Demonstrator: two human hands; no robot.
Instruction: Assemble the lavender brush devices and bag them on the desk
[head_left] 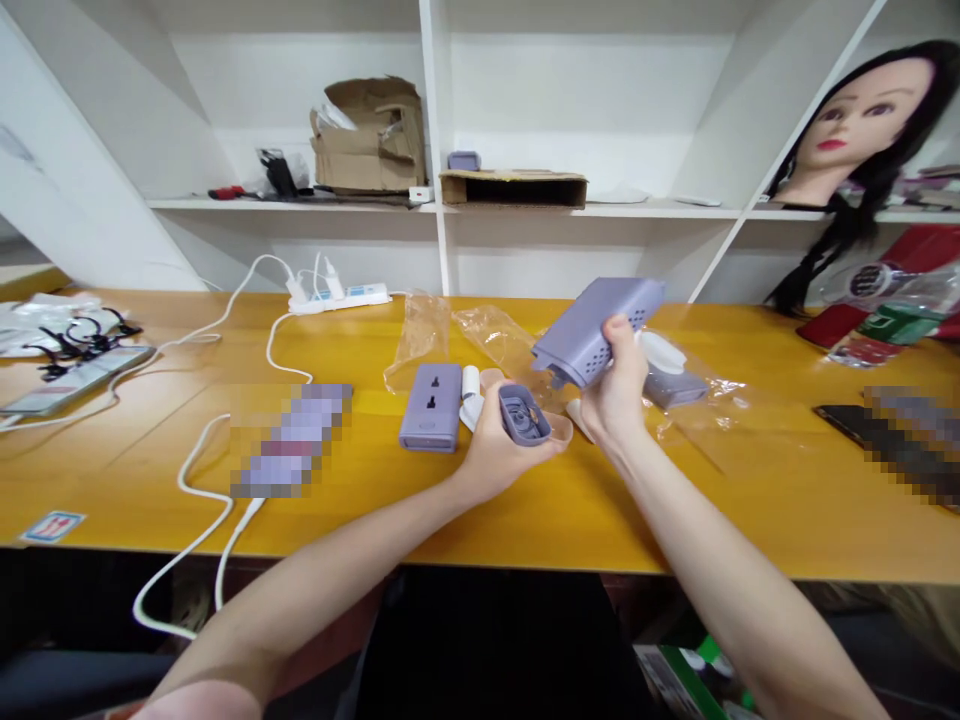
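My right hand [616, 390] is closed around a lavender plastic housing [596, 330] with rows of small holes, held tilted above the yellow table [525, 500]. My left hand [499, 450] grips a small lavender oval part [523, 414] just below and left of that housing. The two pieces are close together but apart. On the table left of my left hand lies a lavender socket block [430, 407] with a white piece [472, 395] beside it.
Clear plastic bags [487, 335] lie behind my hands. A white power strip [341, 296] and its cables [202, 480] run across the left side. Black clips and a flat device [71, 350] sit far left. A mannequin head [862, 120], cardboard boxes [371, 135] and dark items [892, 430] fill shelves and right side.
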